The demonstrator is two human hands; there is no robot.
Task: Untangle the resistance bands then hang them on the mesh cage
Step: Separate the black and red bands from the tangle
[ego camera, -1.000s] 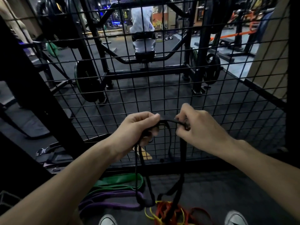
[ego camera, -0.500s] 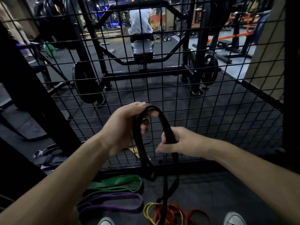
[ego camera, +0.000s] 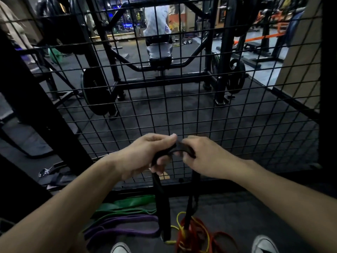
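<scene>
While my left hand (ego camera: 145, 157) and right hand (ego camera: 206, 157) both grasp the black band (ego camera: 179, 148) before the mesh cage (ego camera: 237, 125), I should feed its top loop through slowly, untwisted.

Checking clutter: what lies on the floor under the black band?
Green band, purple band, and tangled red and yellow bands show beneath the black band; its strands hide how they interlock.

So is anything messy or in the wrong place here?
Yes. The green band, purple band and a tangle of red and yellow bands lie on the floor, not hung on the mesh cage. Both hands grip the black band.
</scene>
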